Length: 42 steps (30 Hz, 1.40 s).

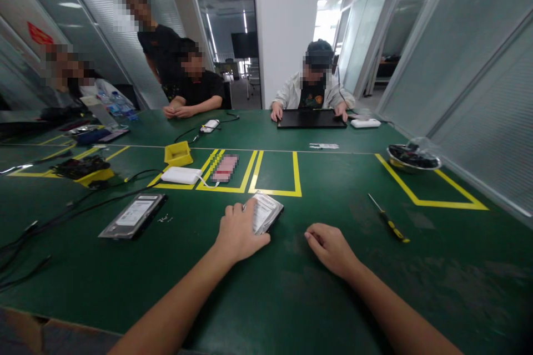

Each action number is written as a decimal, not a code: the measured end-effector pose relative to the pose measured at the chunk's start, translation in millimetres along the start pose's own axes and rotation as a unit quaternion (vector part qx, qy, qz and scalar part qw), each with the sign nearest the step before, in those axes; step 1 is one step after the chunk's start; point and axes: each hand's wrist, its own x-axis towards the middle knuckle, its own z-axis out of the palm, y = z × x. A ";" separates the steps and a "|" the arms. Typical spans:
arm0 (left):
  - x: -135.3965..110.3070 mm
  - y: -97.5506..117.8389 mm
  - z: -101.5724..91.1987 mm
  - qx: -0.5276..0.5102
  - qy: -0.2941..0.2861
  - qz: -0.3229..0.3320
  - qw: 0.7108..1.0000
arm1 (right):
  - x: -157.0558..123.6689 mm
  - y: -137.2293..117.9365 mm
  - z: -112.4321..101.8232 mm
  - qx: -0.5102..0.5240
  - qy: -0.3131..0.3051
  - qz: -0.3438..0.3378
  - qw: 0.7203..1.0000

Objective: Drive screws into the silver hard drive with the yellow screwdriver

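My left hand [241, 233] grips the near left side of a hard drive [266, 211] with a white label, its thumb along the near edge. Part of the drive is hidden under my fingers. To the right of it, my right hand [331, 247] rests on the green table [258, 299] with its fingers curled in; whether anything is inside them cannot be seen. A second hard drive [134, 216] lies label up on the left, beside several tiny screws [165, 218]. Off to the right lies a screwdriver [391, 223] with a yellow and black handle.
Yellow tape outlines [297, 175] mark the table. A white power bank [181, 176], a phone [225, 168] and a yellow bin [178, 153] stand beyond my left hand. Black cables [83, 208] run along the left. A bowl [413, 156] sits far right. Across the table, a person holds a black panel [311, 118].
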 end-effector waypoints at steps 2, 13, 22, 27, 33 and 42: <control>0.7 6.5 3.7 0.013 0.001 0.009 1.000 | 0.1 -0.1 0.0 0.000 0.000 0.000 1.000; -4.0 20.3 17.3 0.039 0.004 0.036 0.999 | -0.5 -0.3 -0.1 -0.002 0.000 0.000 1.000; -9.0 8.1 17.9 -0.015 0.015 0.068 0.997 | -0.8 0.6 0.1 -0.003 -0.005 -0.003 1.000; -3.8 -6.9 8.0 -0.087 -0.001 0.120 0.989 | -0.3 0.6 0.4 -0.003 -0.009 -0.003 1.000; -1.6 -13.7 13.8 -0.155 0.027 0.140 0.978 | -0.9 0.3 0.8 -0.004 -0.012 -0.004 1.000; -2.7 -5.0 21.8 -0.242 0.014 0.097 0.965 | -1.3 -0.7 0.9 -0.006 -0.003 -0.014 1.000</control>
